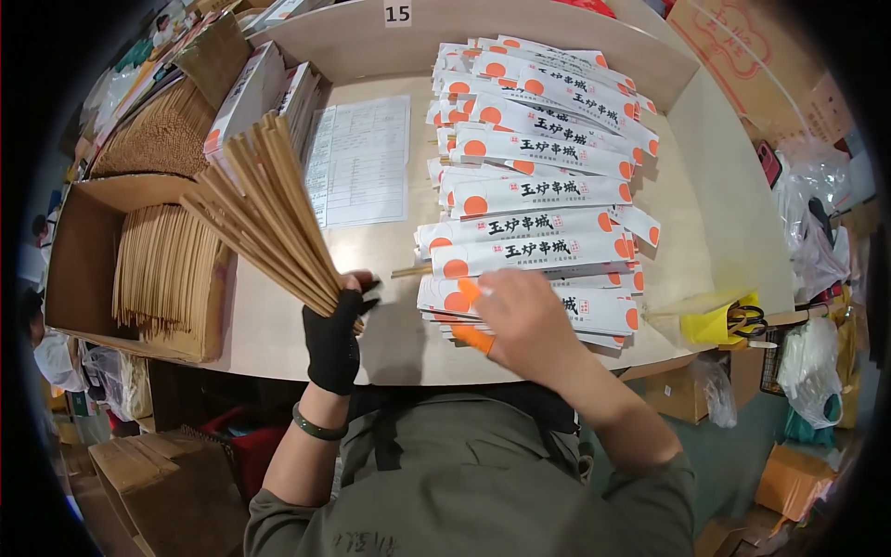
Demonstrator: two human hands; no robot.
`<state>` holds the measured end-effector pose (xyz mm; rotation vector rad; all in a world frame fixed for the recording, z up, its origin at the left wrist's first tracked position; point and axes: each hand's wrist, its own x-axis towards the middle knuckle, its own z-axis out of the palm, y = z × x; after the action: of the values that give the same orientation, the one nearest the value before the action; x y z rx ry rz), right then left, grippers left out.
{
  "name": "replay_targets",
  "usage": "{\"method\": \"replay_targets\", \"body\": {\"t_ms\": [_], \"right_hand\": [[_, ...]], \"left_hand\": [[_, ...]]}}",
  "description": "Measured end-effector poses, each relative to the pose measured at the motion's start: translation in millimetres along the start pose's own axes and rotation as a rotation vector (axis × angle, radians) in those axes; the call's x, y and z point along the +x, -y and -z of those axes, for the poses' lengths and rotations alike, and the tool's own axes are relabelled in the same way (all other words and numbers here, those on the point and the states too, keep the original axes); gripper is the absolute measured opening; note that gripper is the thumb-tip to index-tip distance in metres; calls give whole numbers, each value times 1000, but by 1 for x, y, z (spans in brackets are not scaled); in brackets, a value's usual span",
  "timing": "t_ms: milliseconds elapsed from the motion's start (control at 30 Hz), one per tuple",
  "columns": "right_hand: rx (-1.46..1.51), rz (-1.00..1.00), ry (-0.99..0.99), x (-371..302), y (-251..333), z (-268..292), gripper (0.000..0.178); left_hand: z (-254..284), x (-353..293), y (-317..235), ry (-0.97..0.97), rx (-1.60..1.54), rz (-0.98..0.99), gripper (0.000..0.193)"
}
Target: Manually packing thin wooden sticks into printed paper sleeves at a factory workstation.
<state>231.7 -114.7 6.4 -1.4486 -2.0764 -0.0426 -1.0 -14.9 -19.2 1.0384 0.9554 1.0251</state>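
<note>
My left hand (pixel 336 334), in a black fingerless glove, is closed around the lower ends of a fanned bundle of wooden chopsticks (pixel 269 213). My right hand (pixel 520 320) is partly blurred over the near end of the white paper chopstick sleeves (pixel 543 193). Orange covers sit on its thumb and a finger, which are spread apart with nothing visibly gripped. Those sleeves, with orange dots and dark lettering, lie in overlapping stacks. Near my right hand, chopstick ends (pixel 408 273) stick out from one sleeve.
At the left, a cardboard box (pixel 190 345) holds many chopsticks, with another packed box (pixel 153 130) behind it. White cartons (pixel 246 97) stand beside a printed sheet (pixel 360 162). Raised panels (pixel 371 46) edge the table. Scissors (pixel 745 320) rest at a yellow holder (pixel 713 325) on the right.
</note>
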Motion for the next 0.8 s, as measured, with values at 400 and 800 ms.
{"method": "replay_targets", "body": {"t_ms": [400,800], "right_hand": [[-95,63,-14,-31,-5,-30,24],[412,-505,-77,-3,-10,0,16]], "left_hand": [[33,-17,18,-170,290,24,16],[53,-30,-16,-108,488,123,16]]}}
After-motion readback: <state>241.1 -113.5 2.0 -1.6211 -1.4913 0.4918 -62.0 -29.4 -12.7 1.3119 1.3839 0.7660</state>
